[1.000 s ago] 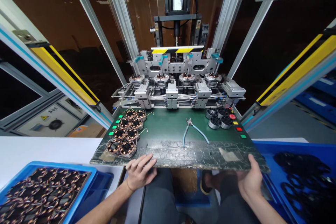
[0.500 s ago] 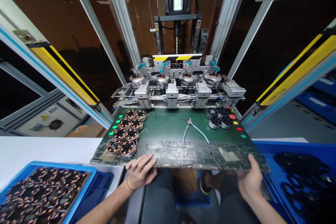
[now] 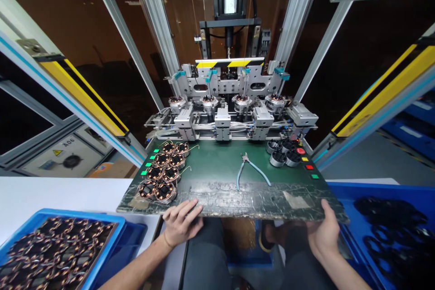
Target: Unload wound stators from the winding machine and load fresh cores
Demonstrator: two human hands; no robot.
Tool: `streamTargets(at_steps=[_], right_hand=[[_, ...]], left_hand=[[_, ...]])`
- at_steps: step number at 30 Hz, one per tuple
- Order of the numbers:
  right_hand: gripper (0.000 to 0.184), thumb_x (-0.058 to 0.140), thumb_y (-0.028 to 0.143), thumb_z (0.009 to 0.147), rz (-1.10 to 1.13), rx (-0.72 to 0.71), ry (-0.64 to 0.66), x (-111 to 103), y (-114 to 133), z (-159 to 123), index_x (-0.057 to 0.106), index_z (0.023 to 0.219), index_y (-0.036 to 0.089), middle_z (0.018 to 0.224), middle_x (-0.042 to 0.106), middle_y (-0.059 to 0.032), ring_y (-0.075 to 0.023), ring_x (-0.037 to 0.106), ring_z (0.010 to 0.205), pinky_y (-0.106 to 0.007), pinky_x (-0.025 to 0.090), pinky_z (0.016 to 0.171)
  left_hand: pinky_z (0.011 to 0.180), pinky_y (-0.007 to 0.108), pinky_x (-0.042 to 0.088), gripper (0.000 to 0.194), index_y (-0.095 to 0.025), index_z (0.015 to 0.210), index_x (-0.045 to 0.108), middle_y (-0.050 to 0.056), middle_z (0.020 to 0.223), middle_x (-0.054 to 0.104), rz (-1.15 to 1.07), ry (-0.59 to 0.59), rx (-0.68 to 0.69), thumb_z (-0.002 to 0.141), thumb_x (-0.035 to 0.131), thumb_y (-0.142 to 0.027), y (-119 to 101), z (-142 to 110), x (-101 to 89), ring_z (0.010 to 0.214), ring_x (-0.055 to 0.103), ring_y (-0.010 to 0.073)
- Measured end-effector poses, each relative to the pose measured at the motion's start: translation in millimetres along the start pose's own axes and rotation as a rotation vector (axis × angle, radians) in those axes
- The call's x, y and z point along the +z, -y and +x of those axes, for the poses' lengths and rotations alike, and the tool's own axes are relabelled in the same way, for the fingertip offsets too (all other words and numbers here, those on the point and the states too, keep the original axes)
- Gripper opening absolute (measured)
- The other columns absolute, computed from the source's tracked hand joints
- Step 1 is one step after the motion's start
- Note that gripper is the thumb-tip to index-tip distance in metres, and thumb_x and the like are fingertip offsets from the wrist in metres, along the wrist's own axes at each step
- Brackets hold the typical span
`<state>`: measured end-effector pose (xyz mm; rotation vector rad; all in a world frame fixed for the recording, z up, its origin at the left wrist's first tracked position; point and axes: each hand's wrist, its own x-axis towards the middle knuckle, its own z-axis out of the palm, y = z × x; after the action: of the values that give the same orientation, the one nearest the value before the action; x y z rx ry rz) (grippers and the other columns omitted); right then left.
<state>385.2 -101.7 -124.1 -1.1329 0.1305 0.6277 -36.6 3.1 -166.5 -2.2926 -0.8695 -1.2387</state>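
My left hand (image 3: 183, 221) rests on the front edge of a green worktop (image 3: 210, 163), its fingers stretched out and holding nothing. At the worktop's right front corner is my right hand (image 3: 324, 231), thumb spread on top and the other fingers partly hidden below the edge. Blue-handled cutting pliers (image 3: 245, 163) lie between the hands, farther back, jaws pointing away. Copper-wound motor stators (image 3: 165, 191) stand in two columns beyond my left hand. Several grey rings with dark inner parts (image 3: 278, 158) sit at the back right.
A machine fixture (image 3: 222, 120) behind the worktop carries a row of wound stators (image 3: 242, 102) under a striped press plate (image 3: 229, 63). Coloured buttons (image 3: 309, 167) line the right edge. A blue tray (image 3: 118, 231) of wound parts is left; a blue bin (image 3: 343, 190) with black parts is right.
The striped press plate with its teal-topped clamps has risen off the stators in the fixture. Both hands, the pliers and the parts on the worktop have stayed put.
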Motion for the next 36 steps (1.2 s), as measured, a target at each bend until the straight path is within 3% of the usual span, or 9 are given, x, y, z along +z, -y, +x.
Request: streamTargets(at_steps=[12,36], right_hand=[[0.052,0.083,0.048,0.077,-0.001,0.013,0.019,-1.6,0.0,1.0,0.077,0.122,0.021,0.124,0.078,-0.0035,-0.0301,0.069,0.127,-0.048,0.061,0.109],[0.056,0.083,0.052,0.078,-0.035,-0.029,0.015,-3.5,-3.1,3.5,0.076,0.125,0.022,0.124,0.078,-0.0040,-0.0287,0.070,0.125,-0.046,0.060,0.109]], left_hand=[[0.094,0.041,0.040,0.038,-0.032,0.125,0.077,0.000,0.114,0.083,0.010,-0.010,0.011,0.089,0.083,-0.038,-0.2,1.8,-0.1,0.105,0.069,0.0219],[0.093,0.042,0.041,0.039,-0.032,0.125,0.077,0.000,0.114,0.083,0.008,-0.009,0.010,0.087,0.085,-0.038,-0.1,1.3,0.4,0.106,0.069,0.0219]])
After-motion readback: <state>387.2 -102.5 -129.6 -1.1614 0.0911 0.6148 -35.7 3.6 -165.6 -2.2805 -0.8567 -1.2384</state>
